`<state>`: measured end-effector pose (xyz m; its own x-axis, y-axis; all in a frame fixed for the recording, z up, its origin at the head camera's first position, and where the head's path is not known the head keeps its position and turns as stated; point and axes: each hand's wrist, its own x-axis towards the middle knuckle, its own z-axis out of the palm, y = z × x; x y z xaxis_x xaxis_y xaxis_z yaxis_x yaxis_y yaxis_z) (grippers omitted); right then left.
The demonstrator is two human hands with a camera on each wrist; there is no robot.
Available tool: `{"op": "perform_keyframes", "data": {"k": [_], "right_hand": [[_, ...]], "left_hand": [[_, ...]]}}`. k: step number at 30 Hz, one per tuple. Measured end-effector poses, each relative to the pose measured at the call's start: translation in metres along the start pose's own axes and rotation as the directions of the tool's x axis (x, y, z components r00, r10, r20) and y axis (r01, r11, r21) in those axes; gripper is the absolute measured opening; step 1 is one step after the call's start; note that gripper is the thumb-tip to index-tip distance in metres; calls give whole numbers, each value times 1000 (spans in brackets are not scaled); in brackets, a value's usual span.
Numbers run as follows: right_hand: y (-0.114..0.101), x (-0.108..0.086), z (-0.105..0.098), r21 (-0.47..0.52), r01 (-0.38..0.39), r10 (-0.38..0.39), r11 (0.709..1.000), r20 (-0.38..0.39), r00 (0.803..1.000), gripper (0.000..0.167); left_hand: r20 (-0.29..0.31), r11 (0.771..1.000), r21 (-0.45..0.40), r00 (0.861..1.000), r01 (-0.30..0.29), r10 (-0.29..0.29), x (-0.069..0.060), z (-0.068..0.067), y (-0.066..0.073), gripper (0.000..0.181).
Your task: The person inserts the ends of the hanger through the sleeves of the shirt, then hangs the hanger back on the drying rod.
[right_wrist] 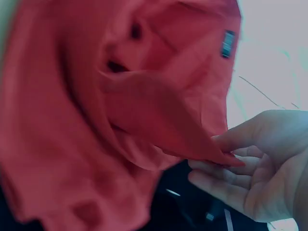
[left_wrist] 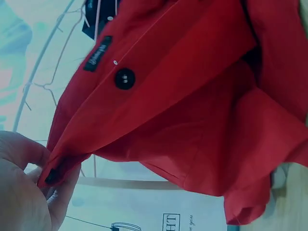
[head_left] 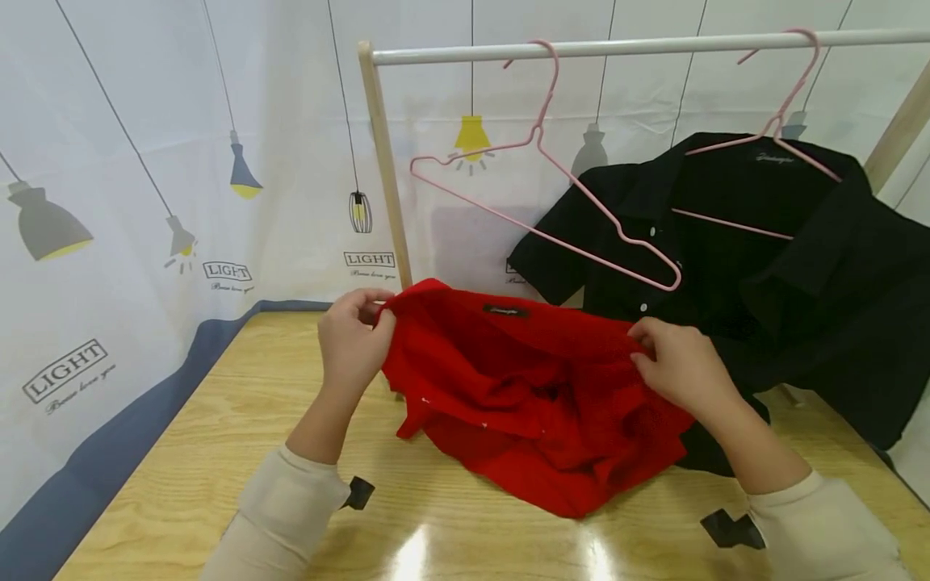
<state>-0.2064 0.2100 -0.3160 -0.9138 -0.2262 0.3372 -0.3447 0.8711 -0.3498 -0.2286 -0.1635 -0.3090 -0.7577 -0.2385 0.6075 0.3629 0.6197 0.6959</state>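
Observation:
A red garment (head_left: 523, 387) with a dark label near its upper edge hangs in folds between both hands, low over the wooden table. My left hand (head_left: 356, 335) pinches its upper left corner; in the left wrist view the fingers and thumb of that hand (left_wrist: 29, 178) grip a pointed end of the red cloth (left_wrist: 159, 106). At the upper right part of the edge, my right hand (head_left: 683, 367) pinches the fabric; the right wrist view shows this hand (right_wrist: 264, 168) holding a tip of the red cloth (right_wrist: 154, 110) between thumb and fingers.
Behind the garment, an empty pink hanger (head_left: 617, 234) hangs from a white rail (head_left: 654, 47) with a wooden post (head_left: 385, 161) at its left. A black shirt (head_left: 770, 290) hangs on another pink hanger at the right. The wooden table (head_left: 240, 403) spans the front.

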Motion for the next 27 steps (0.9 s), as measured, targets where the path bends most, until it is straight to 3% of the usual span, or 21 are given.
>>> {"op": "perform_keyframes", "data": {"k": [3,5,9,12,16,22,25,27], "right_hand": [[2,-1,-19,2,8,-8,1000,-107,994,17],[3,-2,-31,-14,5,-7,1000,-166,986,16],[7,-6,-48,-58,-20,5,998,-250,968,17],[15,-7,-53,-80,-40,18,996,-263,965,18],[30,-5,-46,-113,-31,6,993,-220,975,16],[43,-6,-23,-103,-16,8,995,-78,997,17],[45,-10,-14,-86,-28,27,996,-10,1000,20],[45,-13,-10,-80,-37,39,996,24,999,21]], "left_hand": [[27,995,56,997,-77,75,-2,2,-6,14],[58,983,99,987,-158,153,-5,4,-8,14],[162,931,179,943,-319,292,-10,8,-10,13],[259,891,234,908,-389,328,-12,12,-10,14],[368,870,274,880,-410,299,-14,17,-10,14],[467,902,264,863,-341,190,-17,23,-12,12],[512,920,248,847,-303,141,-18,24,-12,12],[549,925,250,829,-287,109,-18,25,-13,12]]}}
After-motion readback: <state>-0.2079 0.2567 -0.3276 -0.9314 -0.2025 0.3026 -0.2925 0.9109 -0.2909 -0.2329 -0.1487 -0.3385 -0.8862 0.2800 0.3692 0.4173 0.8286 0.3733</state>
